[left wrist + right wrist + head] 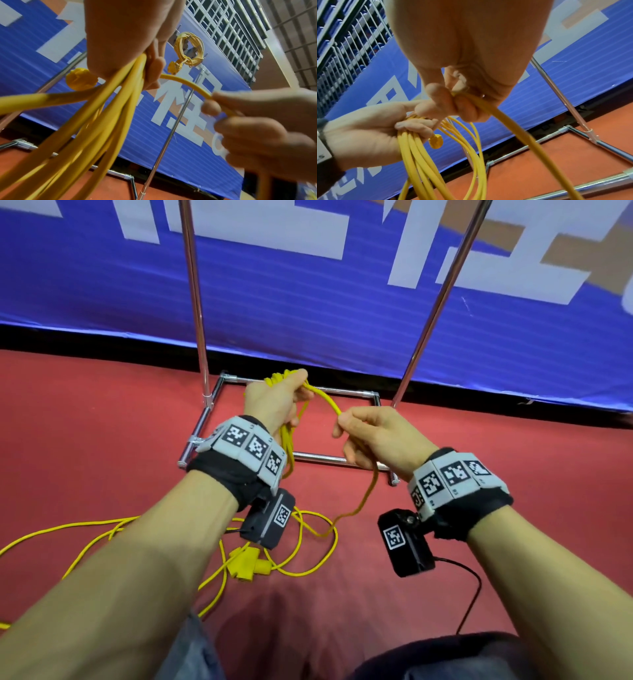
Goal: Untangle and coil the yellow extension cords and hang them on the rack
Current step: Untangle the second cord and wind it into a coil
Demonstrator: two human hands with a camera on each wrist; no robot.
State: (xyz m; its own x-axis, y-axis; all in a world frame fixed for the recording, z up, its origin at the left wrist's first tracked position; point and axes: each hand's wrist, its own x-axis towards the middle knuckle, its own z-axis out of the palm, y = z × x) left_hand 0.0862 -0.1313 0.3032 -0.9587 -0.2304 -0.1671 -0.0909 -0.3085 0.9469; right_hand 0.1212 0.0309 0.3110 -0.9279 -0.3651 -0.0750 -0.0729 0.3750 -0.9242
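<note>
From the head view, the left hand [274, 402] holds a bunch of loops of the thin yellow extension cord [291, 446] in a closed grip, up in front of the shiny metal pipe rack [197, 302]. The right hand [373, 436] pinches one strand of the same cord just beside it, and the rest of the cord runs down to the red carpet floor [85, 440], where loose bends and a chunky yellow plug [248, 565] lie. So the coiling step looks about half done. From the left wrist view, the left hand [123, 40] has its fingers wrapped round several loops, and a second yellow cord, coiled in a ring [188, 48], already hangs high on the rack. From the right wrist view, the right hand [462, 86] squeezes the strand between thumb and fingers, and the left hand [373, 129] grasps the bunch. Next, I think the right hand should bring its strand over to the left hand to make one more loop, sliding along gently so the floor bends do not knot.
</note>
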